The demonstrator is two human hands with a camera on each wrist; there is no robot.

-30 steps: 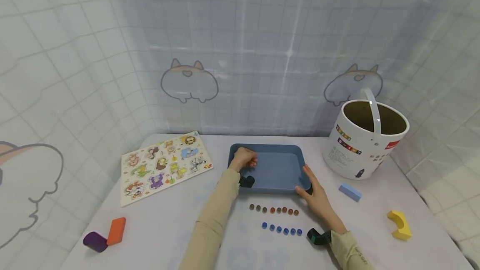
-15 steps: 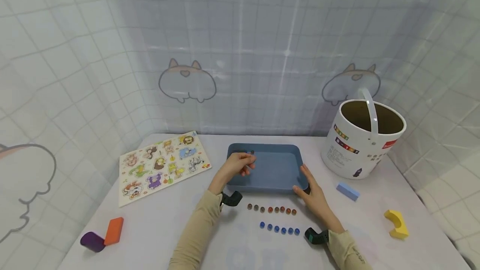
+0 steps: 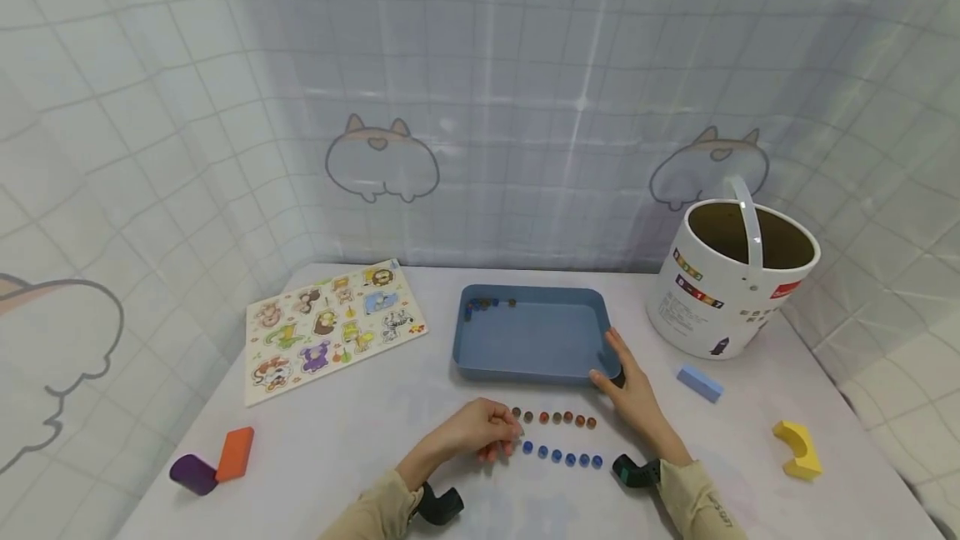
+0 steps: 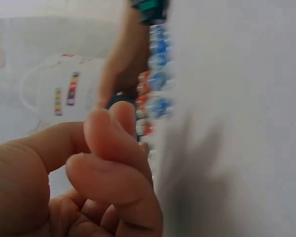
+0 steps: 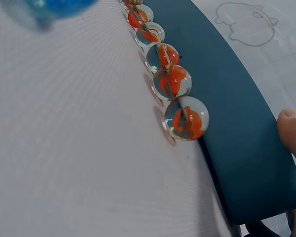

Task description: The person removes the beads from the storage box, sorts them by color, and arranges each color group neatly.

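Note:
My left hand (image 3: 483, 430) is low over the table at the left end of two rows of glass marbles, fingers loosely curled; no marble shows between them in the left wrist view. The orange marbles (image 3: 557, 417) line up nearer the tray, and the leftmost is hidden behind this hand. Closer to me runs the row of blue marbles (image 3: 557, 456). Inside the blue-grey tray (image 3: 540, 377), several marbles (image 3: 483, 304) sit along the back left corner. My right hand (image 3: 636, 397) rests at the tray's front right corner, thumb and forefinger spread along its sides.
Behind on the left lies an animal puzzle board (image 3: 330, 332). A white bucket (image 3: 720, 298) with a handle stands at the right. Around lie a blue block (image 3: 700, 383), a yellow arch (image 3: 799, 450), an orange block (image 3: 235, 453) and a purple cylinder (image 3: 192, 474).
My left hand has come out of the tray and moved toward me, down to the left end of the marble rows, uncovering the marbles in the tray's corner. The right hand stays put.

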